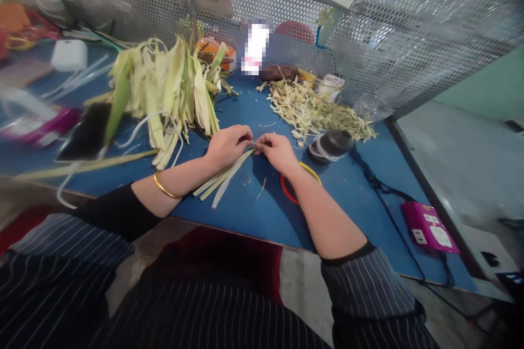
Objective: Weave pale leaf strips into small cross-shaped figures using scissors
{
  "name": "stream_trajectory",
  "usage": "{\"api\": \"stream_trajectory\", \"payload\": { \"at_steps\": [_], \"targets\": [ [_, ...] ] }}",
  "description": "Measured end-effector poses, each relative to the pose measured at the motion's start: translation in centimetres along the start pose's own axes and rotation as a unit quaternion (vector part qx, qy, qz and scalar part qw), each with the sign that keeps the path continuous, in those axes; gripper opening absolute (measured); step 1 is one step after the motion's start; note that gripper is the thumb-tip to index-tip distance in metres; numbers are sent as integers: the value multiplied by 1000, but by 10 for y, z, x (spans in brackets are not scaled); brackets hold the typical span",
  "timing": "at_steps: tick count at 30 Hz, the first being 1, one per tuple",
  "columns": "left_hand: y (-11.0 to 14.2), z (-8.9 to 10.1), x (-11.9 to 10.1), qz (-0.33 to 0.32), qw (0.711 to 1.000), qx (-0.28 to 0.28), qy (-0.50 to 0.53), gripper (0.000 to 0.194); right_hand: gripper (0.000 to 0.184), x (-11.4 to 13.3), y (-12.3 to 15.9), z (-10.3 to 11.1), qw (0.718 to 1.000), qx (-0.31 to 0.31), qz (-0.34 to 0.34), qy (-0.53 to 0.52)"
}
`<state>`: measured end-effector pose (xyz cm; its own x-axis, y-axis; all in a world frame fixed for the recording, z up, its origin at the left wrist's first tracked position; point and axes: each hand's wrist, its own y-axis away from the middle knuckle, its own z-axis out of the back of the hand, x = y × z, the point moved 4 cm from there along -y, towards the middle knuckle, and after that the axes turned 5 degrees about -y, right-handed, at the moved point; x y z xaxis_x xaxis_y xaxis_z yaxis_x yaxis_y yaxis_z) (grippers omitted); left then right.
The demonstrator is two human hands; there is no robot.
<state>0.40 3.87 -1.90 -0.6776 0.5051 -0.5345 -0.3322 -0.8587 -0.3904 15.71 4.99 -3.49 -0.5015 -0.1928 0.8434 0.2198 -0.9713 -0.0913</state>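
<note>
My left hand (227, 145) is closed around the top ends of a few pale green leaf strips (223, 176), which trail back toward me across the blue table (254, 212). My right hand (277, 151) pinches at the same ends, right beside the left hand; a thin thread seems to run from its fingers, too fine to be sure. Scissors with red and yellow handles (301, 181) lie partly under my right wrist. A dark spool wound with pale thread (331, 145) stands just to the right of that hand.
A heap of long green-yellow leaves (167, 84) lies at the back left, a pile of dry trimmings (317, 109) at the back right. A black phone (85, 133) with a white cable lies left. A pink power strip (429, 227) and black cord sit right. Perforated metal screens wall the back.
</note>
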Motion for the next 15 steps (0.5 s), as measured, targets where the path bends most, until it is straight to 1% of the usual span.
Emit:
{"api": "stream_trajectory", "payload": {
  "at_steps": [6, 9, 12, 13, 15],
  "targets": [
    [-2, -1, 2, 11, 1000, 8, 0, 6, 9, -2, 0, 1, 1000, -2, -7, 15],
    [-2, 0, 8, 51, 996, 31, -59, 7, 8, -4, -1, 5, 999, -35, -10, 24],
    [0, 4, 12, 87, 987, 56, -126, 9, 7, -4, 0, 12, 996, -76, -18, 31],
    [1, 5, 12, 92, 984, 60, -138, 9, 7, -4, 0, 13, 996, -79, -21, 29],
    [1, 7, 12, 99, 982, 66, -145, 10, 8, -1, 2, 13, 997, -67, -26, 7]
  ]
}}
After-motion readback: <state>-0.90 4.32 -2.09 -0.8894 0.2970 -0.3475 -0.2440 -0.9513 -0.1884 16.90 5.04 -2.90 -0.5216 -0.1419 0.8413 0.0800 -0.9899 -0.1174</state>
